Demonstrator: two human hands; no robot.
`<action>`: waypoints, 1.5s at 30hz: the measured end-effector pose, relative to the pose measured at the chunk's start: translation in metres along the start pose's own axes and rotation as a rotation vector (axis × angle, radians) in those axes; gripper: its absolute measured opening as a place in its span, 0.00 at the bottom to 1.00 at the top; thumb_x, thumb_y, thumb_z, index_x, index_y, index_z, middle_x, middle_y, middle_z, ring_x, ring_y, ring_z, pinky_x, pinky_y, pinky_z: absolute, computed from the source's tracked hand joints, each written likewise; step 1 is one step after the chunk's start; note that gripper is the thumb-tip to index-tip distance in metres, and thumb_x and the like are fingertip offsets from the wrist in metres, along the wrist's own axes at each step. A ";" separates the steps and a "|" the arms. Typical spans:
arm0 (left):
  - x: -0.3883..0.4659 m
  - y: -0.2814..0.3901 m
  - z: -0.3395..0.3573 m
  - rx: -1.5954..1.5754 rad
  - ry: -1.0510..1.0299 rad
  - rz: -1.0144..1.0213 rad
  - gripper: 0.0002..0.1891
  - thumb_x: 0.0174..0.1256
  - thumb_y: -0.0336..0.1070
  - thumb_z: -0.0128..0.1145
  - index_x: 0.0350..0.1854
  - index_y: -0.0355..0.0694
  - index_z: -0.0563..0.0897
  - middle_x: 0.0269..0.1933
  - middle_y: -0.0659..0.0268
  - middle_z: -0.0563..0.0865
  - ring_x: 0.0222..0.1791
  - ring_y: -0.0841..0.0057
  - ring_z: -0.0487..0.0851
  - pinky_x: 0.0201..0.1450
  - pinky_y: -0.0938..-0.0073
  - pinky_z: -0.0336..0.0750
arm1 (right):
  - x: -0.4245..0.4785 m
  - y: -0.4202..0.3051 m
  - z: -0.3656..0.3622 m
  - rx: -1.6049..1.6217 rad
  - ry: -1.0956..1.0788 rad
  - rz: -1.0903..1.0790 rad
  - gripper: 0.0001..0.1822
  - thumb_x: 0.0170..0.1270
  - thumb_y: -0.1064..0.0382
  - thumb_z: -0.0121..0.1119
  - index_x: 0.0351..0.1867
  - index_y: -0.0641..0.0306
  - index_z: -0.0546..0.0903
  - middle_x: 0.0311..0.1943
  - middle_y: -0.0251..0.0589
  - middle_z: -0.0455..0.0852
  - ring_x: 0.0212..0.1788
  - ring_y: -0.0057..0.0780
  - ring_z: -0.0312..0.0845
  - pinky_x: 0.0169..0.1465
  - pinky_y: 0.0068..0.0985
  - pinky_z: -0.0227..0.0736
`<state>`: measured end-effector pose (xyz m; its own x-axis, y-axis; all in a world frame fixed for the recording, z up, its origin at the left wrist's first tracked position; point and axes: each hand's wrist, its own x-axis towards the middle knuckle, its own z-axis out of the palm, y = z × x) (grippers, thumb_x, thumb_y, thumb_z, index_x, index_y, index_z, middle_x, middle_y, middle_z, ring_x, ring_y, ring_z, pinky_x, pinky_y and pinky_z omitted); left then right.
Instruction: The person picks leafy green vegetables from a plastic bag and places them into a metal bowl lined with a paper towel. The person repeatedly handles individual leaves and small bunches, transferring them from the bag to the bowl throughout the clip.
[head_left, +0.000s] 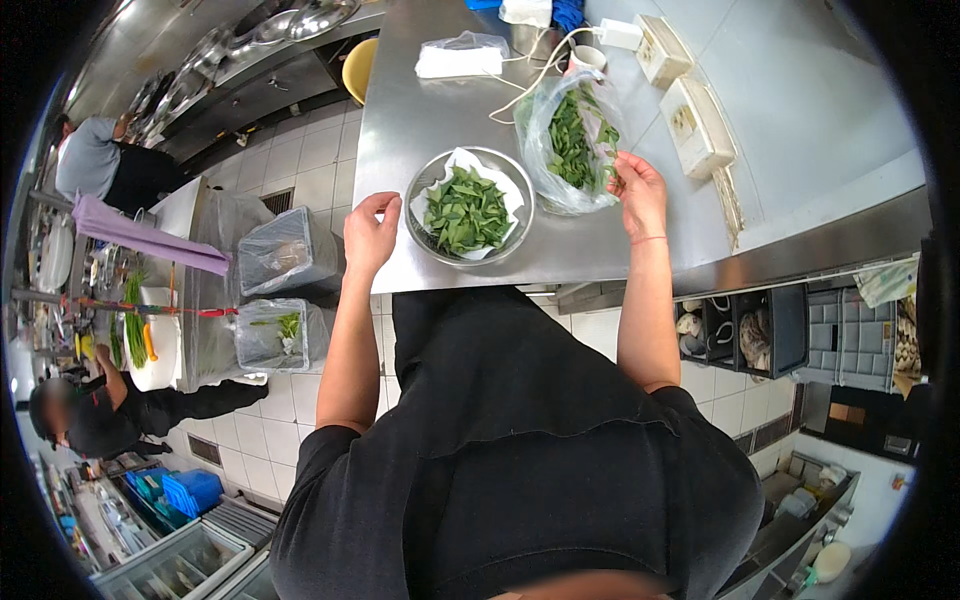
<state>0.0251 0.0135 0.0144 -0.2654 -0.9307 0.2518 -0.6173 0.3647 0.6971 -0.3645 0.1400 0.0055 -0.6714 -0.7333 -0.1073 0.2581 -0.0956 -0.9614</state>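
Observation:
A round metal bowl (414, 241) stands near the front edge of the steel table, lined with white paper (514, 196). Loose green leaves (465, 210) are heaped on the paper. Just left of the bowl's rim is my left hand (371, 232), its fingers curled together with nothing visible in them. My right hand (641, 191) pinches a leafy green sprig (607, 139) at the right side of an open clear plastic bag (540, 180). More leafy stems (570, 146) fill the bag. My fingertips partly hide the sprig's lower end.
Behind the bag are a white cable (525, 91), a cup (587, 58) and a white box (459, 61). Wall sockets (697, 127) line the right side. Lined bins (279, 255) stand left. Two people (97, 405) work at the left counters.

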 end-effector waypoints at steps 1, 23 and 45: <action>0.002 0.003 0.002 -0.028 -0.010 -0.031 0.14 0.68 0.42 0.60 0.44 0.37 0.88 0.40 0.54 0.90 0.43 0.61 0.89 0.49 0.64 0.80 | -0.005 0.000 -0.002 0.046 -0.019 0.009 0.11 0.68 0.67 0.62 0.49 0.67 0.82 0.34 0.32 0.84 0.32 0.19 0.78 0.35 0.21 0.76; 0.061 0.067 0.044 -0.660 -0.202 -0.118 0.20 0.70 0.45 0.63 0.50 0.29 0.85 0.42 0.64 0.89 0.40 0.82 0.81 0.45 0.80 0.75 | -0.050 0.045 0.154 -0.026 -0.566 0.175 0.08 0.71 0.67 0.57 0.48 0.66 0.82 0.34 0.30 0.82 0.32 0.16 0.77 0.37 0.17 0.76; 0.067 0.035 0.054 -0.667 -0.656 -0.106 0.14 0.70 0.43 0.63 0.43 0.37 0.89 0.36 0.71 0.87 0.38 0.86 0.80 0.44 0.83 0.73 | 0.009 0.013 0.176 -0.202 -0.650 0.033 0.10 0.66 0.61 0.67 0.43 0.64 0.88 0.37 0.28 0.88 0.36 0.12 0.77 0.42 0.16 0.70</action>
<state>-0.0541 -0.0345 0.0195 -0.7214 -0.6817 -0.1218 -0.1647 -0.0019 0.9863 -0.2447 0.0131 0.0363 -0.0956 -0.9951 -0.0242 0.0941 0.0151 -0.9954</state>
